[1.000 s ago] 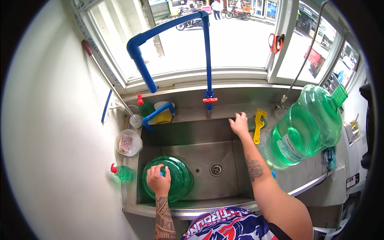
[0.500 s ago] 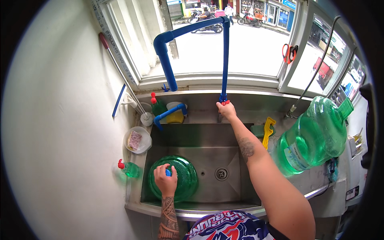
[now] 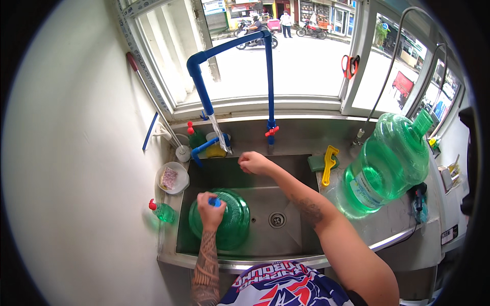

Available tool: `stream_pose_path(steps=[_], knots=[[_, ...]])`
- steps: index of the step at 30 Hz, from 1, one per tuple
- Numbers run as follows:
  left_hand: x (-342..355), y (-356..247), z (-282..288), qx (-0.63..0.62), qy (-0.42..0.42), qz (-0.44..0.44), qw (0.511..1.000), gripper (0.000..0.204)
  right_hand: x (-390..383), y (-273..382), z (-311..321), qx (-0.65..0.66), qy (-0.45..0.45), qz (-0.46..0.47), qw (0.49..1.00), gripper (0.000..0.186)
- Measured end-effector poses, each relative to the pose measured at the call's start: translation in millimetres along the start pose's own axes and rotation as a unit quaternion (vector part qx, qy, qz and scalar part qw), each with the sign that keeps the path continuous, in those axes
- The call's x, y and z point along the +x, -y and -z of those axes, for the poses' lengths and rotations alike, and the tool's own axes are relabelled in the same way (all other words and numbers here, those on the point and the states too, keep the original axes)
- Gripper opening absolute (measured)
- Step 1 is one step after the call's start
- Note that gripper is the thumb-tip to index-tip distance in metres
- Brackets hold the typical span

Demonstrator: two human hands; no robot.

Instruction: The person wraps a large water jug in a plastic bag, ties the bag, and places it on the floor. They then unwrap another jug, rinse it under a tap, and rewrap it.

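In the left side of the steel sink (image 3: pixel 296 199) stands a round green water jug (image 3: pixel 236 224). My left hand (image 3: pixel 208 217) is over the jug's top, fingers closed round a blue cap (image 3: pixel 214 202); the neck under it is hidden. My right hand (image 3: pixel 253 162) hovers over the sink's far part, fingers curled in, with nothing visible in them. Beyond it, the red valve handle (image 3: pixel 272 132) sits on a blue pipe (image 3: pixel 269 81). Water (image 3: pixel 218 133) pours from the blue pipe's other end, behind a small bent blue spout (image 3: pixel 206 147).
A large green jug (image 3: pixel 383 168) stands on the right counter, near a yellow plastic tool (image 3: pixel 329 166) on a green sponge (image 3: pixel 316 163). Along the left are a soap bottle (image 3: pixel 164 212), a sponge bowl (image 3: pixel 176 184) and a long-handled brush (image 3: pixel 182 152). Scissors (image 3: pixel 350 67) hang by the window.
My right hand has let go of the red valve handle and drawn back to the left and nearer. Water now runs from the blue pipe. The left hand stays on the blue cap.
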State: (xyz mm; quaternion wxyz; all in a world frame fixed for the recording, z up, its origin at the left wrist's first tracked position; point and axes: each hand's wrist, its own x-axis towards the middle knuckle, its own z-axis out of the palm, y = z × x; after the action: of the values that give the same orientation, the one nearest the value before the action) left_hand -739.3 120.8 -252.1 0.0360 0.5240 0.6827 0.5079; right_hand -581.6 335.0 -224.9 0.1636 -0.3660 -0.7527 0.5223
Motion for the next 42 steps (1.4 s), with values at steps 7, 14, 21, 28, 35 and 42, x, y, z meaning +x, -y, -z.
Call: stream_pose_path(steps=[7,14,21,28,35,42], knots=[[84,-15,-50,-0.095,0.257,-0.109,0.955,0.030,22,92,-18,0.129,-0.032,0.036,0.990,0.023],[86,18,-107,-0.105,0.170,0.028,0.979,0.029,37,105,-21,0.174,-0.090,0.035,0.980,0.028],[80,56,-123,-0.147,0.091,0.045,0.984,0.032,62,93,-1,-0.525,0.106,0.189,0.823,0.021],[90,88,-109,-0.247,0.104,0.112,0.957,0.030,48,94,-4,-0.020,0.055,-0.095,0.994,0.022],[52,13,-134,-0.229,0.092,0.065,0.967,0.015,36,111,0,-0.074,0.109,-0.032,0.991,0.022],[-11,-71,-136,-0.226,0.451,-0.048,0.862,0.025,37,105,-12,0.024,0.055,-0.101,0.993,0.018]])
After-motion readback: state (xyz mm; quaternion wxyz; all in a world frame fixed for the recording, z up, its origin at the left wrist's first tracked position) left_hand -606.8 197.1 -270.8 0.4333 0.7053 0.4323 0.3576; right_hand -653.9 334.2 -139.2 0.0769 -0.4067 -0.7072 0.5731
